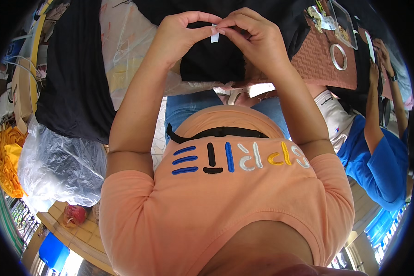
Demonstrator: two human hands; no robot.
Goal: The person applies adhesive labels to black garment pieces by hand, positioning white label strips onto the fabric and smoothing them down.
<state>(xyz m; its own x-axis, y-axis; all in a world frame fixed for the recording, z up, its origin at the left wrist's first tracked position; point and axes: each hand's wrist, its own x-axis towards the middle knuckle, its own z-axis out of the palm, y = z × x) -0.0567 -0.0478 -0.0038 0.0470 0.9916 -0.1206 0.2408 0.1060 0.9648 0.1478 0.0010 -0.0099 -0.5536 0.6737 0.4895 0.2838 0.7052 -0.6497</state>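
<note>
In front of my chest, at the top of the head view, both hands meet over black cloth (pixel 211 66). A small white fabric tag (pixel 215 37) hangs between their fingertips. My left hand (pixel 179 37) pinches it with thumb and forefinger from one side. My right hand (pixel 257 37) has its thumb and fingertips pressed together at the tag's upper end, touching the left fingertips. The black cloth lies below the hands on the work surface, its near edge hanging toward my lap.
Left are a clear plastic sheet (pixel 119 55), black fabric (pixel 73 78), a clear plastic bag (pixel 62 165) and orange-yellow cloth (pixel 7 158). Right, a brown textured mat (pixel 317 71) bears a white ring (pixel 345 60) beside a clear container (pixel 354 37). A co-worker in blue (pixel 377 156) works there.
</note>
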